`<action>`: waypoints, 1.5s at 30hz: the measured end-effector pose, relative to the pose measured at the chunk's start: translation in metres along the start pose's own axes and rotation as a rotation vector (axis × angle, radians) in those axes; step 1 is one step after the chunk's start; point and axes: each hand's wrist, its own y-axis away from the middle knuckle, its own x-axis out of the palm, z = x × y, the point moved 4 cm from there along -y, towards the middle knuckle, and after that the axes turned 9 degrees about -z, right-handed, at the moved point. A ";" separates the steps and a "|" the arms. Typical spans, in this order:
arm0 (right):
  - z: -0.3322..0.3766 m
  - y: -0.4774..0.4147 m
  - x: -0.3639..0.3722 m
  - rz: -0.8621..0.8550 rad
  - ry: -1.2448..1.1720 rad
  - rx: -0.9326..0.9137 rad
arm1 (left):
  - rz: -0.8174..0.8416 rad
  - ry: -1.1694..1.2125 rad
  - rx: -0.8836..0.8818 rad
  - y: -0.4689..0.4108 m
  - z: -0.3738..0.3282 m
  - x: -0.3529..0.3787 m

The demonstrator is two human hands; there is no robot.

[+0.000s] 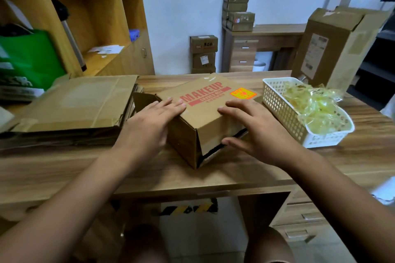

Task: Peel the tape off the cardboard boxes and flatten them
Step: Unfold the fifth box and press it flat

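at the far left a green bag sits against a wooden shelf unit. in front of it, on the left part of the wooden desk, lies a stack of flattened cardboard, its top sheet showing pale strips where tape once sat. just right of the stack is the left hand, fingers straight and close together, lying flat on the top face of the makeup box near its left edge, curled around nothing. the box stands in the middle of the desk, one corner turned toward the person, with red "makeup" lettering and an orange sticker on top; its near right side flap hangs slightly ajar, with a dark gap along the bottom. the right hand is spread wide, its fingertips on the top face by the near edge and its thumb against the loose side flap, fingers straight rather than closed. beside the box on the right, close to it, a white plastic basket holds crumpled yellowish tape. behind the basket a tall cardboard box stands upright with its top flaps open. against the back wall, small boxes are stacked on the floor, and more sit on another desk.
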 end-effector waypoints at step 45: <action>0.028 0.025 -0.014 -0.465 -0.047 -0.132 | 0.040 0.156 -0.132 -0.001 -0.028 -0.007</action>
